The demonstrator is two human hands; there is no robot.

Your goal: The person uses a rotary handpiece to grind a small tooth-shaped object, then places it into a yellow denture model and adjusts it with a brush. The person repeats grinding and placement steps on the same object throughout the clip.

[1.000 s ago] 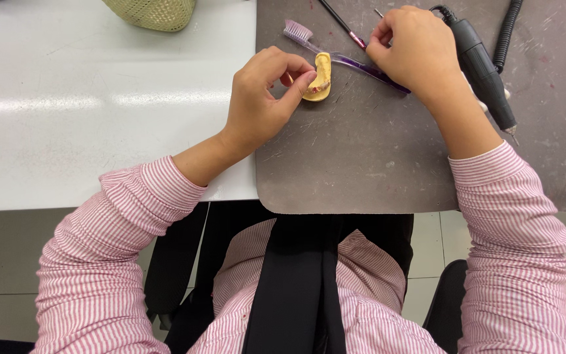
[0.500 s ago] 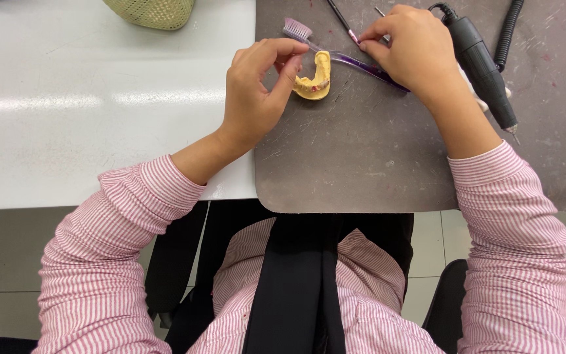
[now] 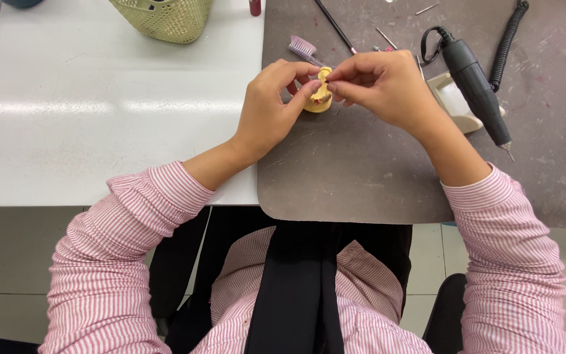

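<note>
A small yellow dental cast is held upright over the dark mat by my left hand, thumb and fingers around it. My right hand meets it from the right, fingertips pinched on the cast's top edge. A purple toothbrush lies on the mat just behind my hands, its handle hidden by them.
A black rotary handpiece with a coiled cord lies right of my hands, beside a beige holder. Thin tools lie at the mat's far edge. A woven yellow-green basket stands on the white table.
My right hand let go of the purple toothbrush and moved left onto the cast. My left hand turned the cast more upright.
</note>
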